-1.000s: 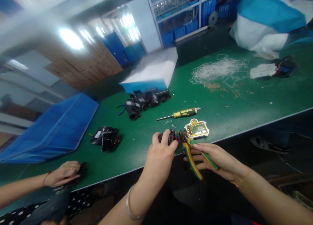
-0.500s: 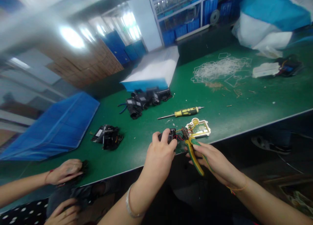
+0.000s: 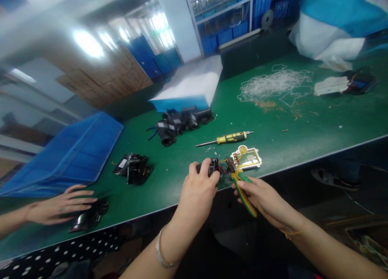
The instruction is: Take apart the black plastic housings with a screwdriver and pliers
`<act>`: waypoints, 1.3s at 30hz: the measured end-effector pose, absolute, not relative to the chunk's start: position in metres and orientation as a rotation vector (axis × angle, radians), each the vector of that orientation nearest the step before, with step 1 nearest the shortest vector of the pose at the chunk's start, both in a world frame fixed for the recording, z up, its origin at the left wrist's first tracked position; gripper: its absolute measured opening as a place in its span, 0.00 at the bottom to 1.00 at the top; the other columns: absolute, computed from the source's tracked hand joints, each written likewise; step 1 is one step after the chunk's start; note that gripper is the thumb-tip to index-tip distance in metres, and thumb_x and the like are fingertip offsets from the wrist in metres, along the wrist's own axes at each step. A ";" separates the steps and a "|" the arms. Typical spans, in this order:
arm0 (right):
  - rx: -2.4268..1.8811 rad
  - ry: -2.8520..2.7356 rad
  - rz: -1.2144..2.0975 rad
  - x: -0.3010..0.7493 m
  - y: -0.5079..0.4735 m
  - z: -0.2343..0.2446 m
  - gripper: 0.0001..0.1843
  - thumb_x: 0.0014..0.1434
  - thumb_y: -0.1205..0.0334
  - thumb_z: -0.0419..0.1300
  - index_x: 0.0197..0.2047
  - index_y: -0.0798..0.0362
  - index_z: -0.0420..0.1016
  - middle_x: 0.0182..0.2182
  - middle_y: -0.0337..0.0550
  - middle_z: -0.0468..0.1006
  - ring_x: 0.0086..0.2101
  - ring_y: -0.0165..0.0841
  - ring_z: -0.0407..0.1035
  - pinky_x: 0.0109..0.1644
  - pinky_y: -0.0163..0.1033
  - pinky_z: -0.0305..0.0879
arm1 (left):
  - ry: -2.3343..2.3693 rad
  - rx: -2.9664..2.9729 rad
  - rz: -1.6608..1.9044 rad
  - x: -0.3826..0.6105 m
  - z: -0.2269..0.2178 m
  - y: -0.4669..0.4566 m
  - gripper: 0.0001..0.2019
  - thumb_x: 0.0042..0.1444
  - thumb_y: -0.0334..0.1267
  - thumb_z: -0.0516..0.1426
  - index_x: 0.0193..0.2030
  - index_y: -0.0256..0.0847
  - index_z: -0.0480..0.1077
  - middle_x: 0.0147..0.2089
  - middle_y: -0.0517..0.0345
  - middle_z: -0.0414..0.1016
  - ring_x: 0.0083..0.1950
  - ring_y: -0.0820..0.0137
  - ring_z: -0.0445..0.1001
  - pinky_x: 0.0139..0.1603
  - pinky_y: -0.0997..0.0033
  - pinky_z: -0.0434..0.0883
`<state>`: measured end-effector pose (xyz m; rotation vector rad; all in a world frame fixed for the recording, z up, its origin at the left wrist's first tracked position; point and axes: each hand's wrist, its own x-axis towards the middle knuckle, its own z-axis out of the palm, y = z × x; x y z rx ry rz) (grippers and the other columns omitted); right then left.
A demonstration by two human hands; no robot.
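Observation:
My left hand [image 3: 200,180] is closed over a black plastic part [image 3: 213,166] at the table's front edge. Red and yellow wires [image 3: 223,168] run from that part toward a white-rimmed housing [image 3: 257,159] with a circuit board inside. In my right hand [image 3: 257,190] is a pair of pliers [image 3: 245,194] with green and yellow handles. The jaws lie at the wires, against the near left side of the housing; whether they grip a wire I cannot make out. A yellow and black screwdriver [image 3: 232,138] lies just beyond.
Several black parts [image 3: 182,123] lie in front of a white and blue box [image 3: 190,83]. More black parts [image 3: 133,168] are to the left, near a blue bin [image 3: 75,153]. A co-worker's hand [image 3: 62,206] is over another black part [image 3: 87,216]. White rings [image 3: 275,85] are heaped at the back right.
The plier handles have swung slightly to the right with my right hand. My left hand stays in place. The co-worker's hand has opened and shifted left, uncovering a black part.

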<state>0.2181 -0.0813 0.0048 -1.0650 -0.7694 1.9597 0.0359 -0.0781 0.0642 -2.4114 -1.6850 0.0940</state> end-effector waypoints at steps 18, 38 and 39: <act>-0.949 -0.763 1.942 0.206 -0.085 -0.015 0.16 0.56 0.48 0.62 0.38 0.53 0.69 0.33 0.37 0.70 0.26 0.25 0.63 0.25 0.30 0.59 | -1.687 -2.429 0.104 0.035 0.066 -0.077 0.12 0.52 0.32 0.60 0.44 0.44 0.69 0.61 0.51 0.57 0.57 0.51 0.59 0.43 0.54 0.77; -1.802 -1.755 -0.023 0.321 0.004 -0.031 0.34 0.62 0.50 0.52 0.65 0.63 0.57 0.51 0.66 0.68 0.49 0.56 0.64 0.50 0.57 0.61 | -1.758 -2.456 -0.161 0.025 0.064 -0.071 0.08 0.57 0.41 0.58 0.42 0.44 0.70 0.59 0.52 0.60 0.56 0.57 0.61 0.54 0.53 0.71; -1.837 -1.782 -0.094 0.324 0.009 -0.036 0.33 0.63 0.50 0.51 0.65 0.63 0.58 0.50 0.67 0.69 0.48 0.56 0.64 0.48 0.57 0.62 | -1.777 -2.464 -0.193 0.025 0.063 -0.070 0.09 0.58 0.41 0.58 0.44 0.45 0.70 0.59 0.53 0.61 0.56 0.58 0.61 0.54 0.54 0.70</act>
